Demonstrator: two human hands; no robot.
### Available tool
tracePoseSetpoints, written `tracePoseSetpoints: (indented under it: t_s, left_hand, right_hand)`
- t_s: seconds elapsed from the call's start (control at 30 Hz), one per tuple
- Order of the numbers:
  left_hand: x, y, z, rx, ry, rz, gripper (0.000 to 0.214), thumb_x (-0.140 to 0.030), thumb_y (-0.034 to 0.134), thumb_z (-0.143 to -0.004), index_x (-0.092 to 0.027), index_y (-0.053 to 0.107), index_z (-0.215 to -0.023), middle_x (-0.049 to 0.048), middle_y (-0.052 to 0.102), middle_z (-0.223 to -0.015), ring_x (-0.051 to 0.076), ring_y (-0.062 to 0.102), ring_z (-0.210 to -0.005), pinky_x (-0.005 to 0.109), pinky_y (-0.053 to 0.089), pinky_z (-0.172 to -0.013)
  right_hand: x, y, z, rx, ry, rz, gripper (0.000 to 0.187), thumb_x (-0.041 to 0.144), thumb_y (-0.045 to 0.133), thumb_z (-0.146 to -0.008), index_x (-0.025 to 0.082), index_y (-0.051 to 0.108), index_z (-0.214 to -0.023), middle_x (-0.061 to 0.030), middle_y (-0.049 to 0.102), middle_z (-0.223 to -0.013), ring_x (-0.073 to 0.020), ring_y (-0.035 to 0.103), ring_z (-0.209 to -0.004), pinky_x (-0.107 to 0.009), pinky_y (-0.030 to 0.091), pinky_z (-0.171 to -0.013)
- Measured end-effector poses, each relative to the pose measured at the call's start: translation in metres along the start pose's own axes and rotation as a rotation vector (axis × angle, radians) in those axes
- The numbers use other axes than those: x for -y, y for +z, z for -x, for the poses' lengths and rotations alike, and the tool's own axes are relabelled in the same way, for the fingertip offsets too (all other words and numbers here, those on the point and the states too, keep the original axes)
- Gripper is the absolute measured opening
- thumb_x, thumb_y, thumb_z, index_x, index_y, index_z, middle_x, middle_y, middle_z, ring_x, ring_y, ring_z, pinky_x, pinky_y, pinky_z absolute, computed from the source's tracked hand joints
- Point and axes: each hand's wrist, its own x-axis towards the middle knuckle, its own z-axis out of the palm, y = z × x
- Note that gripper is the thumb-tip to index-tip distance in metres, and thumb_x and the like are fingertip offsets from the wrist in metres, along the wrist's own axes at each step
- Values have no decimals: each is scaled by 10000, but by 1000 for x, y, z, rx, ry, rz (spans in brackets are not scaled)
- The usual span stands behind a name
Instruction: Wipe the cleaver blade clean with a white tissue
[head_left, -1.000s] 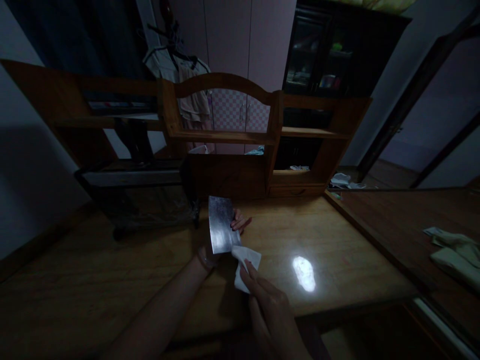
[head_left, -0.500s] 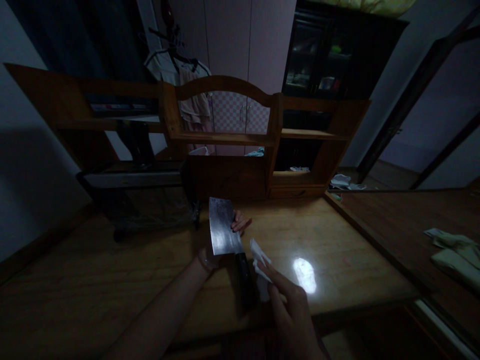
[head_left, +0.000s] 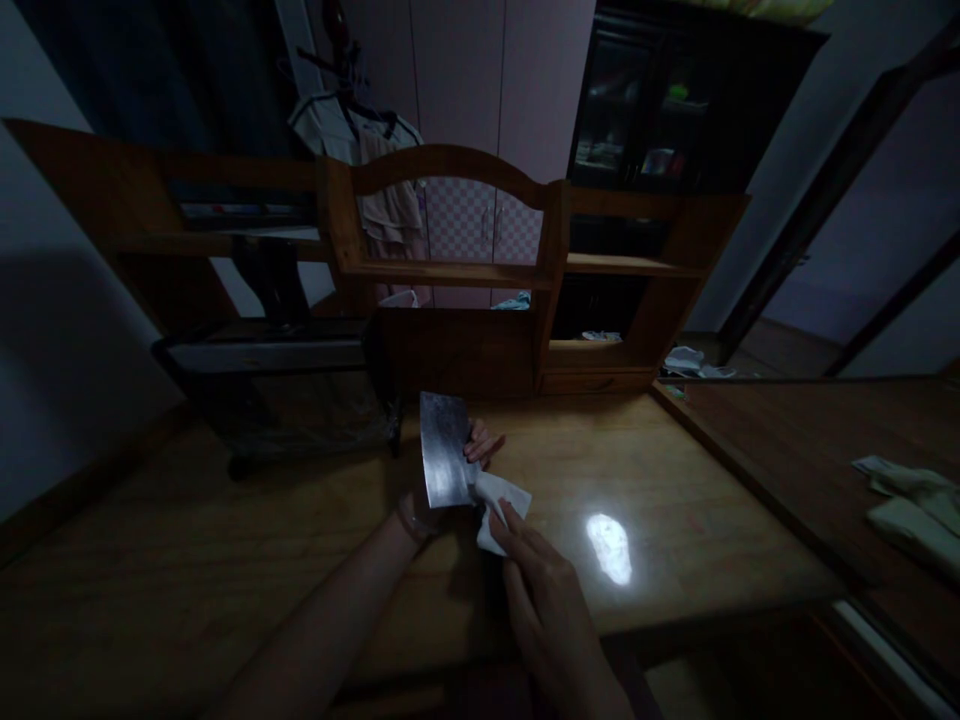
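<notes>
A cleaver [head_left: 444, 448] with a broad grey blade stands upright over the wooden desk [head_left: 675, 480]. My left hand [head_left: 480, 445] reaches from behind the blade and grips it, with its fingertips showing past the right edge. My right hand [head_left: 536, 590] pinches a crumpled white tissue [head_left: 501, 500] and presses it against the blade's lower right corner, covering the top of the dark handle. The room is dim.
A wooden shelf unit [head_left: 450, 270] rises at the back of the desk. A dark keyboard tray or rack [head_left: 262, 355] sits at the left. A second table [head_left: 825, 450] at the right carries folded pale cloths [head_left: 911, 505]. A light reflection [head_left: 609, 545] glares on the desk.
My right hand first held the tissue on the blade's lower edge, drew it back to the right off the knife, and has now brought it back against the blade.
</notes>
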Motion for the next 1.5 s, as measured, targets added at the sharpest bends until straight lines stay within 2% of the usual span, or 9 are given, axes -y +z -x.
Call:
tracePoseSetpoints:
  t_s: [0.3,0.43,0.6,0.7,0.9,1.17,1.27,1.4,1.5]
  left_hand:
    - [-1,-2,-1,-55,-34,19,364,-210,313,-952,-208,363,-592,-56,236,-494,99,268,-420,238,484,-603]
    - [-1,-3,-1,-60,-50,25,361,-219,295,-954,-206,386,-605,-58,238,-498,97,275,-422,244,486,-612]
    - [-1,-3,-1,-54,-32,50,354,-220,311,-954,-202,364,-604,-60,219,-497,96,270,-419,266,503,-644]
    - [-1,-1,1,-62,-32,60,358,-203,284,-961,-201,369,-613,-55,229,-506,99,280,-425,263,505,-642]
    - [-2,2,0,-83,-43,66,363,-213,268,-959,-208,346,-604,-57,195,-493,102,252,-414,254,486,-567]
    - [-1,6,2,-77,-30,88,354,-201,281,-962,-198,337,-613,-50,222,-504,93,272,-425,220,441,-545]
    - [-1,7,2,-55,-36,86,366,-205,262,-969,-195,333,-610,-50,221,-500,89,279,-426,225,460,-587]
    - [-2,4,0,-100,-57,68,364,-198,301,-959,-204,315,-596,-55,214,-488,93,262,-413,250,472,-605]
    - [-2,1,0,-109,-37,56,358,-207,334,-952,-204,317,-594,-53,231,-490,93,267,-413,244,457,-575]
  right_hand:
    - [3,-3,4,20,-23,24,559,52,423,-864,238,503,-1385,-80,519,-1420,-224,497,-1305,-411,449,-1067]
    - [2,-4,4,-34,-48,1,511,70,402,-886,212,525,-1362,-92,553,-1388,-216,516,-1288,-407,452,-1063]
    - [2,-7,-2,-33,54,-46,443,105,382,-916,214,581,-1297,-79,607,-1329,-206,570,-1230,-387,478,-1029]
    - [2,-7,-3,-25,69,-73,436,120,383,-922,213,577,-1301,-77,619,-1314,-205,581,-1217,-385,473,-1029]
    - [1,-3,-1,-30,152,-136,417,155,381,-937,237,581,-1294,-66,604,-1333,-206,564,-1234,-406,460,-1031]
    - [2,-8,-5,-1,167,-154,422,159,400,-927,245,595,-1291,-63,613,-1323,-218,568,-1230,-409,453,-1032]
    - [4,-9,-6,-16,154,-144,425,159,413,-922,244,597,-1295,-62,639,-1289,-225,601,-1186,-393,483,-997]
    - [4,-13,-8,-38,172,-169,430,163,409,-925,250,593,-1304,-46,697,-1190,-218,654,-1096,-355,518,-933]
    - [1,-21,-10,-152,240,-200,423,193,404,-940,250,581,-1320,-42,682,-1223,-213,645,-1106,-325,518,-916]
